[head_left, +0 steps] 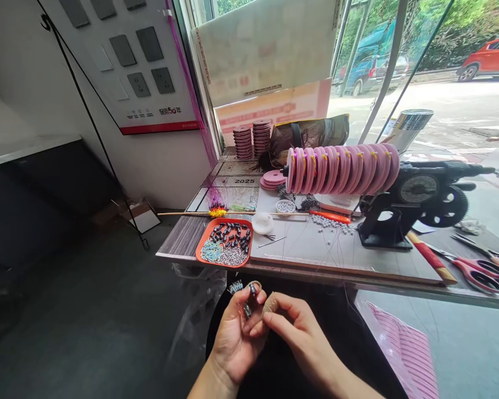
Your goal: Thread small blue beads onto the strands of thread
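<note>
Just below the table's front edge, my left hand is curled, palm up, around small dark metallic pieces. A bristly cluster of thin metallic bits sticks out past its thumb. Close beside it, my right hand is pinched, thumb against a forefinger wrapped in tan tape. What lies in that pinch is too small to make out. Above my hands stands an orange tray of black pieces, blue-green slivers and silver beads.
A black hand-cranked winder carries a row of pink spools. Scissors rest at the right. Near the tray are a white round lid, a bowl of beads and an orange-handled tool. Stacked spools stand behind.
</note>
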Motion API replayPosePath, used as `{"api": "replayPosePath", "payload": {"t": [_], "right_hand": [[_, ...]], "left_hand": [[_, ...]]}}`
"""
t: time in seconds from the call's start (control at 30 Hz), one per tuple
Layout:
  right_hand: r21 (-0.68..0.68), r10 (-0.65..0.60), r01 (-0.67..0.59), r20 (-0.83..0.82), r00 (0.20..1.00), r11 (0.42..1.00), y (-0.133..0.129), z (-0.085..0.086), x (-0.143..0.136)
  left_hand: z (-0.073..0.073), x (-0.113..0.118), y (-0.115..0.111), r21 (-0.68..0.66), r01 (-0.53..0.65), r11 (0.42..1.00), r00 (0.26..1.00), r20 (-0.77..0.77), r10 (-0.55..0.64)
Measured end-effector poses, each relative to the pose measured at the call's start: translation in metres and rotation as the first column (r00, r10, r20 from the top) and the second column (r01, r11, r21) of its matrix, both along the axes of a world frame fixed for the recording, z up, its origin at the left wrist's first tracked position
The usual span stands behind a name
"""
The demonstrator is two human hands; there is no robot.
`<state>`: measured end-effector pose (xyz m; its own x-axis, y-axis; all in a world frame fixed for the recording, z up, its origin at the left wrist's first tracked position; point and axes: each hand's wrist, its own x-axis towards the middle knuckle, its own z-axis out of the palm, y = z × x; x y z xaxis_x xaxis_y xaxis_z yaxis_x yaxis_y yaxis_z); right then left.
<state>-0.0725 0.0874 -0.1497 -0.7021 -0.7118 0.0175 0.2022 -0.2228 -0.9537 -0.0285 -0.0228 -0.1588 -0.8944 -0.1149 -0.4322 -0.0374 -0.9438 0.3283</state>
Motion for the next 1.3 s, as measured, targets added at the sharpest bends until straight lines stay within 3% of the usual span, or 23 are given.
{"api": "replayPosePath", "payload": {"t": [0.67, 1.1, 1.2, 1.3], "right_hand": [[-0.037, 0.001, 0.002, 0.102, 0.995, 0.999, -0.0018, 0.0009, 0.0003], [-0.032, -0.002, 0.005, 0.078, 0.997, 0.999, -0.0019, 0.0013, 0.0006], [-0.055, 0.005, 0.001, 0.096, 0.995, 0.999, -0.0022, -0.0005, 0.0004], [-0.091, 0.02, -0.01, 0.103, 0.994, 0.996, -0.0027, -0.0042, -0.0001]], "left_hand": [[0.0004, 0.0009, 0.0039, 0.001, -0.001, 1.0, 1.0, -0.028, 0.001], [0.0018, 0.0011, 0.0046, -0.013, -0.004, 1.0, 1.0, -0.004, 0.004], [0.0042, 0.0018, 0.0065, -0.058, -0.025, 0.998, 1.0, 0.007, 0.025], [0.0044, 0.0041, 0.0096, -0.196, -0.098, 0.976, 0.991, 0.071, 0.114]]}}
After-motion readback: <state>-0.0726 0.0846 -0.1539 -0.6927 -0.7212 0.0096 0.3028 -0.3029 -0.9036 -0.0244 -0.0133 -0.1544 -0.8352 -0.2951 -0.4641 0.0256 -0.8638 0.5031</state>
